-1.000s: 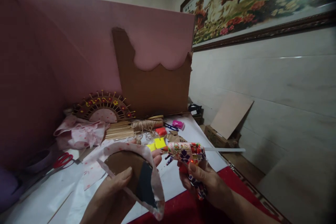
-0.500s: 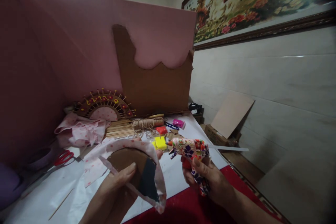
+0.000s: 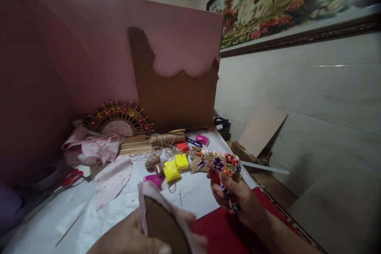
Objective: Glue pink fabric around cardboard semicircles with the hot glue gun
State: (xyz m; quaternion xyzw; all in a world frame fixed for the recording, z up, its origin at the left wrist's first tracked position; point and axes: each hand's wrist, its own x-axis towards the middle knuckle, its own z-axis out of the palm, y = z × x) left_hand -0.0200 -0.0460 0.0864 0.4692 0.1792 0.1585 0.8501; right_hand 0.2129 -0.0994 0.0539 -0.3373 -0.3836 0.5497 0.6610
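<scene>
My left hand (image 3: 131,234) grips a brown cardboard piece (image 3: 163,226) edged with pale pink fabric (image 3: 169,202); it is low in the view, tilted and partly blurred. The thumb lies across the cardboard and the fingertips show beyond its far side. In my right hand (image 3: 238,194) is a glue gun (image 3: 219,162) with a floral pattern, held by its handle. Its nozzle points left, and a long white glue stick (image 3: 264,167) sticks out of its back. A small red light glows on the gun's side. The gun and the cardboard are apart.
Behind my hands lie yellow clay packets (image 3: 172,171), a magenta packet (image 3: 152,181), twine (image 3: 166,139) and wooden sticks (image 3: 135,146). To the left are red scissors (image 3: 72,177) and a cut fabric piece (image 3: 114,182). A decorated cardboard fan (image 3: 117,117) stands at the back.
My left hand has brought the cardboard piece down and turned it more on edge, uncovering packets and twine behind it. My right hand has shifted slightly right and up with the glue gun.
</scene>
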